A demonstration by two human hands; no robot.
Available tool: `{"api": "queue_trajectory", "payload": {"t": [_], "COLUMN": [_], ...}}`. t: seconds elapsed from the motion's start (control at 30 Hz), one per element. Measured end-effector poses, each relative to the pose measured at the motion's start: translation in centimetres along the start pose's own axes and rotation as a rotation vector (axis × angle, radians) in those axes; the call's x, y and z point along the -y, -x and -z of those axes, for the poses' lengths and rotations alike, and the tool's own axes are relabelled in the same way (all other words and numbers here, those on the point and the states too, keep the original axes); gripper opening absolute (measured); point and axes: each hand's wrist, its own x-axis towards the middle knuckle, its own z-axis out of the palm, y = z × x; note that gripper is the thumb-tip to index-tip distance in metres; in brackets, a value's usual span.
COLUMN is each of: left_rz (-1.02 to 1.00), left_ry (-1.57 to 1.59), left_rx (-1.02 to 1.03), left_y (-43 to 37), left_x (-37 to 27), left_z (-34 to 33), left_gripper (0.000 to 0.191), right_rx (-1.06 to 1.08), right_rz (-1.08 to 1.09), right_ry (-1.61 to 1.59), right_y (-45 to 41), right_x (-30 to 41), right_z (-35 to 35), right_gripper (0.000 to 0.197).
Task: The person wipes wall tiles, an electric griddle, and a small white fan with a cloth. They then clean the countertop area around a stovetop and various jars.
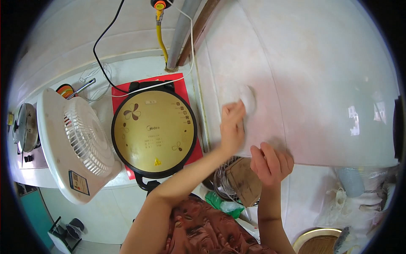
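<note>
My left hand [233,128] is shut on a white wad [248,99], cloth or paper, and presses it against the glossy pale tiled wall [304,104]. Part of the wad hides behind the fingers, and its outline blends with the white surface. Nearer to my body, my right hand [274,163] hovers at the wall's lower edge, fingers loosely bent and somewhat apart. I see nothing in it. Left of my left forearm, a round Midea electric griddle [152,130] with a gold lid lies closed on a red mat [197,155].
A white fan [85,136] lies tilted on the counter, close to a lidded pot [27,127]. Black and white cords [192,41] cross behind the griddle, near a yellow gas hose [161,41]. Below my hands are a wire rack [225,177], cardboard [244,179] and plastic bags [336,206].
</note>
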Motion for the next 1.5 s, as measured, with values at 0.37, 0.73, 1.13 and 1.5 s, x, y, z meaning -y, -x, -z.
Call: {"api": "queue_trajectory", "payload": {"t": [0.37,0.73,1.13,1.5], "left_rz": [0.240,0.472,0.174,0.328], "left_ry": [-0.133,-0.347,-0.315,-0.317], "left_rx": [-0.245,-0.141,-0.265,-0.207], "left_y": [-11.1,-13.3,-20.4,-13.4], "left_x": [7.1,13.7,13.9,16.8], "left_z": [-1.4,2.2,0.3,2.3], "left_gripper": [0.055,0.061,0.061,0.050], "right_rx": [-0.042,0.852,0.974,0.874], "right_rz": [-0.031,0.056,0.183,0.249], "right_ry": [0.099,0.303,0.254,0.336], "right_y": [-0.8,-4.7,-4.6,-4.2], "right_x": [0.4,2.5,2.2,2.1], "right_z": [-1.0,-0.6,-2.1,-3.3], "right_gripper": [0.018,0.037,0.042,0.034]}}
